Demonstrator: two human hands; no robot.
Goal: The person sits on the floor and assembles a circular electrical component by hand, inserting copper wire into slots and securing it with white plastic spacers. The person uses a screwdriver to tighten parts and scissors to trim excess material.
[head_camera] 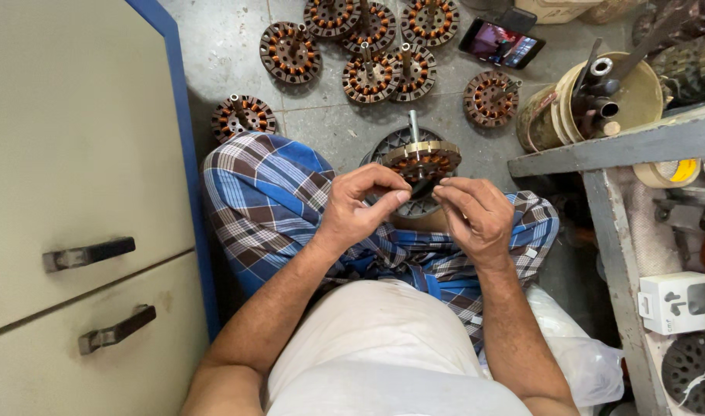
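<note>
A round motor stator (pixel 421 160) with copper windings and an upright steel shaft sits in front of me over my checked blue cloth (pixel 268 192). My left hand (pixel 358 206) pinches at its near edge with fingers bent together. My right hand (pixel 476 216) does the same from the right side, fingertips close to the left hand's. What lies between the fingertips is too small to make out. A dark ribbed disc (pixel 391 142) lies under the stator.
Several similar wound stators (pixel 291 52) lie on the grey floor ahead. A phone (pixel 500 41) with a lit screen lies beyond them. A cabinet with two handles (pixel 90 254) stands at left. A grey bench (pixel 622 146) with tins and tools stands at right.
</note>
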